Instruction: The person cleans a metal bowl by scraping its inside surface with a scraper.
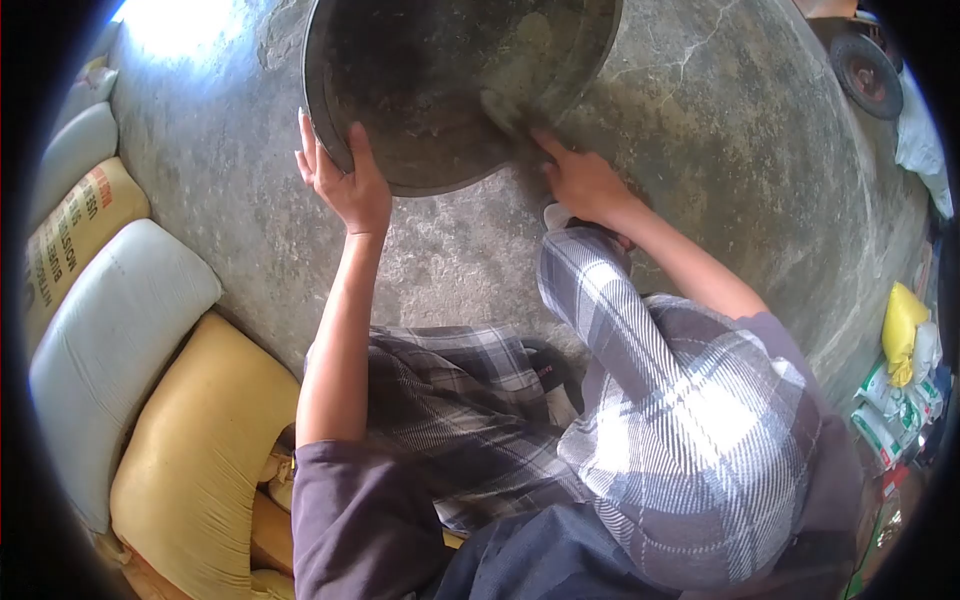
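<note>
A wide, dark round pan stands tilted at the top of the view, its inside facing me and its upper edge cut off. My left hand grips its left rim, thumb on the inner side and fingers behind. Close to the lower right rim, my right hand is closed with the index finger stretched along a blurred, brush-like thing. A pale greenish smear shows on the pan's inside just ahead of that finger. Motion blur hides exactly what the right hand holds.
Plump sacks, one yellow and one white, line the left side. Plaid cloth covers my legs. A small wheel and several packets lie at right. The floor is worn concrete.
</note>
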`<act>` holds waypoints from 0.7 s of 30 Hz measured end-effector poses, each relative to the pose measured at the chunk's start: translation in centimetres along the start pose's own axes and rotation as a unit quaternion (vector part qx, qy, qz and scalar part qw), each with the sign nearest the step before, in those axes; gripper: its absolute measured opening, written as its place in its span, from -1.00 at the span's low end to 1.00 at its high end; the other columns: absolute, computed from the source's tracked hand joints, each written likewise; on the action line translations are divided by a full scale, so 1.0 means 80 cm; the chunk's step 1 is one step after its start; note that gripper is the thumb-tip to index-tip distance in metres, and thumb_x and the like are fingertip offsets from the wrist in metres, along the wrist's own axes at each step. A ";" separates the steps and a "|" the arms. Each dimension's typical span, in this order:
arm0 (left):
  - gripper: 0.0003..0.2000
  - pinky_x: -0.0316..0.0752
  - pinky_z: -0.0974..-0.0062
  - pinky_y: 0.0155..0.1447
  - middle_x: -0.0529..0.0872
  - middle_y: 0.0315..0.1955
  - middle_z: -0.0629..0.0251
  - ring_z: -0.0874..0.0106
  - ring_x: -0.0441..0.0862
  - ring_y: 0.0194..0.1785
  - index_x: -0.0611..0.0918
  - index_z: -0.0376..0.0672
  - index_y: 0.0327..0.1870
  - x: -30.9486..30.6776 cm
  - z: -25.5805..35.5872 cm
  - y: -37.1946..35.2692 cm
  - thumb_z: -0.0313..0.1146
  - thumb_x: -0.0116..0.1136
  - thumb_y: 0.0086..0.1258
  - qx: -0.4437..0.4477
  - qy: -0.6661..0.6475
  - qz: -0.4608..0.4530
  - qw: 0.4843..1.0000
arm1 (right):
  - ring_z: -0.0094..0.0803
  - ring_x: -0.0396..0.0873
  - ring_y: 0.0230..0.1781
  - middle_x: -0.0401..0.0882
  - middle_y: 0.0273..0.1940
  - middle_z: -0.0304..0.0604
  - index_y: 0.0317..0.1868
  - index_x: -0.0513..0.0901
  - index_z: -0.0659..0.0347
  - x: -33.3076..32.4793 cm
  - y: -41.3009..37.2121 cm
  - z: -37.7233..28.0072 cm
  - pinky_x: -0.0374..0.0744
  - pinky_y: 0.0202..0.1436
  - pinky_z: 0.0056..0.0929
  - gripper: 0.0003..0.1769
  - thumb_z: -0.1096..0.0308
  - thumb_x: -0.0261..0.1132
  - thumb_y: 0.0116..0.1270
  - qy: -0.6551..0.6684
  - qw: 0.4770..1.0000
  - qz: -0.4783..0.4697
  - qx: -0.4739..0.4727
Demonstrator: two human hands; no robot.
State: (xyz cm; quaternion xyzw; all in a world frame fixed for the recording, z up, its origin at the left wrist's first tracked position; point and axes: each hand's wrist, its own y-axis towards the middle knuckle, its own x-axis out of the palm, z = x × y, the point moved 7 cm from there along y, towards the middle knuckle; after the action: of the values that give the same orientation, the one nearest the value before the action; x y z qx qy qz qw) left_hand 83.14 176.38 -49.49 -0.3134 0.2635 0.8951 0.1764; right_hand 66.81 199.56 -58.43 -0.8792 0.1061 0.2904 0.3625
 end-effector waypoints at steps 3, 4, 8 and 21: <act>-0.61 0.11 0.17 0.49 0.53 0.30 0.06 0.20 0.42 0.38 0.59 -0.22 0.19 0.007 0.007 0.009 -0.22 0.22 0.43 -0.010 -0.048 0.013 0.999 | 0.26 0.66 -0.21 0.67 -0.26 0.31 0.53 0.16 -0.15 0.017 0.008 -0.038 0.59 0.00 0.11 -0.37 0.24 0.03 0.47 0.006 0.999 -0.019 -0.029; -0.68 0.28 0.33 0.25 0.62 0.06 0.19 0.35 0.49 0.12 0.61 -0.27 0.09 0.006 0.005 0.011 -0.28 0.23 0.43 -0.043 -0.116 0.038 0.992 | 0.26 0.66 -0.21 0.67 -0.26 0.31 0.53 0.16 -0.15 0.021 0.005 -0.037 0.59 0.00 0.11 -0.37 0.24 0.03 0.47 0.009 0.999 -0.017 -0.032; -0.78 0.47 0.53 -0.02 0.73 -0.23 0.32 0.54 0.58 -0.18 0.68 -0.36 -0.04 -0.013 -0.025 0.039 -0.43 0.25 0.38 -0.091 -0.191 0.044 0.976 | 0.16 0.68 -0.30 0.68 -0.35 0.21 0.56 0.09 -0.17 0.024 -0.005 -0.012 0.65 -0.15 0.04 -0.33 0.26 0.03 0.47 -0.070 0.997 -0.028 -0.022; -0.50 0.45 0.41 0.17 0.51 0.11 0.11 0.25 0.52 0.09 0.56 -0.15 0.27 0.054 0.059 0.254 -0.41 0.12 0.24 0.004 0.048 -0.328 0.943 | 0.10 0.69 -0.36 0.68 -0.42 0.15 0.51 0.24 -0.20 -0.052 0.014 0.015 0.65 -0.30 -0.01 -0.30 0.39 0.06 0.34 -0.210 0.975 0.058 -0.042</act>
State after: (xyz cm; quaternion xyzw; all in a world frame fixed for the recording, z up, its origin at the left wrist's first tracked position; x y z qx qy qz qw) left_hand 67.93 163.59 -41.85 -0.4245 0.1579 0.7705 0.4486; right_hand 62.48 199.49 -57.33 -0.8053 0.0658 0.4935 0.3218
